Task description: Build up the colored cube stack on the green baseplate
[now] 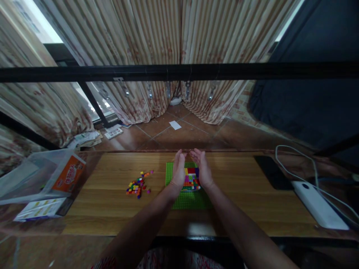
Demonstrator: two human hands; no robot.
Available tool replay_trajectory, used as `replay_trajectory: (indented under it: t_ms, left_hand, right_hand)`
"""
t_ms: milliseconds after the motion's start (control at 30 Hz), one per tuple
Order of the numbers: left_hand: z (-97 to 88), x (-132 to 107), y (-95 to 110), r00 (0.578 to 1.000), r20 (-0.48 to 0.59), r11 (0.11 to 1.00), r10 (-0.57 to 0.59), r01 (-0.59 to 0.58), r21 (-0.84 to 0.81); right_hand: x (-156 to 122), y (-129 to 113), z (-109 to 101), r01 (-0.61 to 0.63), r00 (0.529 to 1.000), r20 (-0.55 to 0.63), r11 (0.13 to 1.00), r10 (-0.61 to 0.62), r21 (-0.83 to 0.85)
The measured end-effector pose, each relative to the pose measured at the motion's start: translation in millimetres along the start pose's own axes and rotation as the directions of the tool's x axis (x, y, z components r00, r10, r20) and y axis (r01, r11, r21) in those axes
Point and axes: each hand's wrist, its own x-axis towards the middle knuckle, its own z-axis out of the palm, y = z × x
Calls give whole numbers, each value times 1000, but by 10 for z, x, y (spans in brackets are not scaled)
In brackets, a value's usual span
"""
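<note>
A green baseplate (188, 200) lies flat on the wooden table (238, 201), with a block of small multicoloured bricks (191, 179) built on its far half. My left hand (178, 169) stands on edge against the left side of that block, fingers stretched out and together. My right hand (202, 168) mirrors it on the right side, fingers extended, so the two hands frame the block and nearly meet at the fingertips beyond it. Neither hand grips anything. A loose heap of small coloured bricks (137, 185) lies on the table to the left.
A clear plastic box with an orange packet (68, 173) and a printed leaflet (42, 208) sit at the left. A black phone (272, 172), a white power bank (318, 203) and a white cable (314, 164) lie at the right. A black bar crosses above, curtains behind.
</note>
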Motion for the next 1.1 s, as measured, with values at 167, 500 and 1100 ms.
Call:
replay_trajectory:
  t_ms: [167,500,1100]
  left_hand:
    - [-71,1,142,998,-67,999,14,-17,-43]
    - [-1089,-860,344,961,-249,988,124,-97,117]
    - [-2643,-1045,350,865,-296,290,404,186,939]
  right_hand:
    - [51,-185,43,122,988,144,872,-60,-474]
    - [-262,-182,347,510,841,528,152,119,-847]
    - [-539,-143,233,559,820,552,-6,154,-829]
